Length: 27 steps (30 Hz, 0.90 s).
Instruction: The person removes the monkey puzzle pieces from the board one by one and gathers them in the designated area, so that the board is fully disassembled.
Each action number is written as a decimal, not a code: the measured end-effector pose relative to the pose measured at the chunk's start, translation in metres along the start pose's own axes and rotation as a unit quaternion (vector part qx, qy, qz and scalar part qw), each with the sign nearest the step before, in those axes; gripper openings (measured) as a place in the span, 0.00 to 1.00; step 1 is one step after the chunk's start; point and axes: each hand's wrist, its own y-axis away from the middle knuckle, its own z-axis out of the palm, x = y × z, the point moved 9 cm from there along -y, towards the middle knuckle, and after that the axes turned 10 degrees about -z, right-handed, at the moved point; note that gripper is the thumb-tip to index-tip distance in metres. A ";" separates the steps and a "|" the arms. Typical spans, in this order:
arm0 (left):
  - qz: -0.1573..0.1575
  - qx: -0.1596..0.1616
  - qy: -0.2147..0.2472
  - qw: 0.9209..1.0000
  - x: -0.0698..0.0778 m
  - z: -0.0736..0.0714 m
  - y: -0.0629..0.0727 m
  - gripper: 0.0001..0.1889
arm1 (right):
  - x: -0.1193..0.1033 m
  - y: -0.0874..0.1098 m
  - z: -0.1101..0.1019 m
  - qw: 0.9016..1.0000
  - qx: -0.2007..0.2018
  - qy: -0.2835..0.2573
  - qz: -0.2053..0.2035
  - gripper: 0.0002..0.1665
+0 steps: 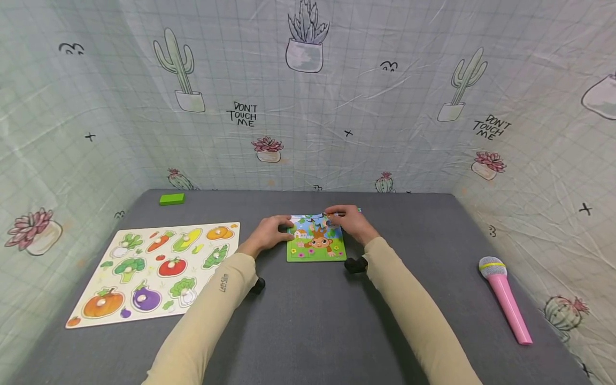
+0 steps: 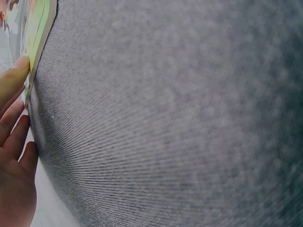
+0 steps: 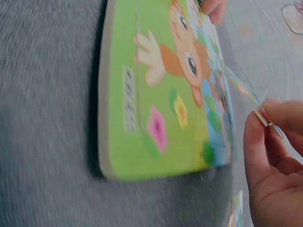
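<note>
A small jigsaw puzzle point(image 1: 313, 255) with a cartoon monkey on green ground lies flat on the grey table. My left hand point(image 1: 268, 233) rests at its left side, with the thumb point(image 2: 20, 66) touching the board's edge and the other fingers loosely extended. Over the upper right part of the puzzle, my right hand point(image 1: 352, 220) pinches a thin puzzle piece point(image 3: 244, 87) between thumb and fingertips. That piece is tilted up, its lower end at the board's far edge. Another loose piece point(image 3: 237, 210) lies beside the board, mostly hidden behind the right hand in the head view.
To the left lies a white vegetable peg board point(image 1: 156, 251), partly under the left sleeve. A green block point(image 1: 171, 199) sits near the back left corner. At the right is a pink toy microphone point(image 1: 507, 305). A printed cloth point(image 1: 308, 107) hangs around the table.
</note>
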 end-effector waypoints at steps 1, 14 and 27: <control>-0.001 -0.001 0.001 1.000 -0.001 0.000 0.000 0.21 | 0.001 0.001 -0.003 1.000 0.005 -0.001 0.000 0.21; -0.001 -0.001 0.002 1.000 -0.002 0.001 -0.002 0.22 | 0.033 0.018 -0.079 0.993 0.118 -0.023 0.019 0.24; -0.005 -0.001 0.008 1.000 -0.001 0.000 -0.001 0.21 | 0.069 0.035 -0.123 0.987 0.143 -0.022 0.065 0.27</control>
